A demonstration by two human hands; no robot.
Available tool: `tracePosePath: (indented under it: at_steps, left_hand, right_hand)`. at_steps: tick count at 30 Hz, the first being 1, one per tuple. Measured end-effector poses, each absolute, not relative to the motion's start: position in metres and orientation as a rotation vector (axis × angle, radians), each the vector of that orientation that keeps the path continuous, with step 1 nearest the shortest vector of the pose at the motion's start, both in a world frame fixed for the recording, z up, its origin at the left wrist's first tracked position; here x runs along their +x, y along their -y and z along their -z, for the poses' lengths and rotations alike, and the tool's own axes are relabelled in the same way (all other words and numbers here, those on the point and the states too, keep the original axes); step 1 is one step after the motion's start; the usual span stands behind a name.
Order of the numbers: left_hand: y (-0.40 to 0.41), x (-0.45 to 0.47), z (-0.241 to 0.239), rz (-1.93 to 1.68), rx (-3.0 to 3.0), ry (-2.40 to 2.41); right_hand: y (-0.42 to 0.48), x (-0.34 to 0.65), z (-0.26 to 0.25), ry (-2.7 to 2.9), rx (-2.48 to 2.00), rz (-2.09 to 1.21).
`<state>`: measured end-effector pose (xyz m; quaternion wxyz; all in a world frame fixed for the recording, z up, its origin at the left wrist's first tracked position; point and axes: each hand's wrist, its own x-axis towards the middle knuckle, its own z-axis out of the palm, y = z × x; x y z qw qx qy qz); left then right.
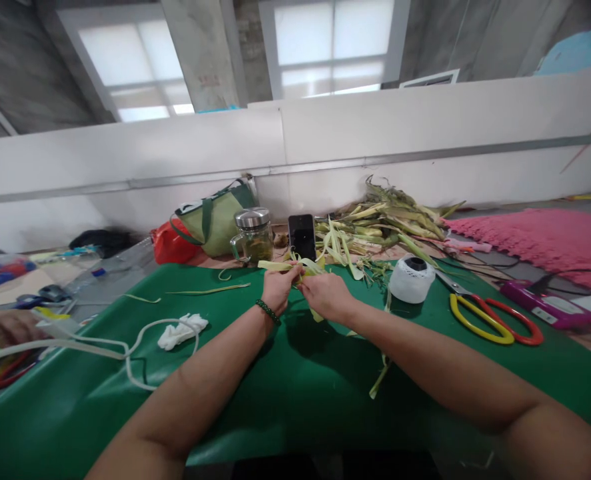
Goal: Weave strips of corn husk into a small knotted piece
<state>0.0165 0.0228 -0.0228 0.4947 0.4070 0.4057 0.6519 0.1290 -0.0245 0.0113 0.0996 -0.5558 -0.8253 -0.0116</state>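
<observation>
In the middle of the head view, my left hand (278, 290), with a dark beaded bracelet on the wrist, pinches a bundle of pale yellow-green husk strips (274, 265). My right hand (326, 295) meets it from the other side, its fingers closed on the same bundle. The fingertips nearly touch, and the bundle's centre is partly hidden by them. Just behind the hands, a dark phone (302, 235) stands upright. To the right sit a white-wrapped roll (412, 280) and large scissors (490, 317) with one yellow and one red handle.
Behind lies a heap of leaves and husks (392, 210). A lidded glass mug (254, 237) and a green bag (210, 220) stand back left. On the green mat (255, 400) are crumpled tissue (182, 331) and a white cable (130, 360). Another person's hand (10, 327) is at far left.
</observation>
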Motion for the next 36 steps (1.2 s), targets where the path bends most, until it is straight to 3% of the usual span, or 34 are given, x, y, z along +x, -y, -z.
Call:
tracePosePath:
  at_steps: [13,27,32,36]
  left_hand:
    - [-0.013,0.015,0.011,-1.421,1.006,-0.891]
    - [-0.020,0.016,0.019,-1.529,1.068,-1.023]
    - [-0.013,0.018,0.017,-1.369,1.410,-0.998]
    - [-0.006,0.025,0.016,-1.291,1.536,-0.939]
  right_hand:
    - [0.011,0.141,-0.008,2.406,-1.638,0.033]
    - [0.022,0.135,-0.010,2.407,-1.614,0.119]
    - [0.004,0.155,-0.015,2.119,-1.233,0.184]
    - [-0.010,0.161,-0.010,2.191,-0.927,-0.114]
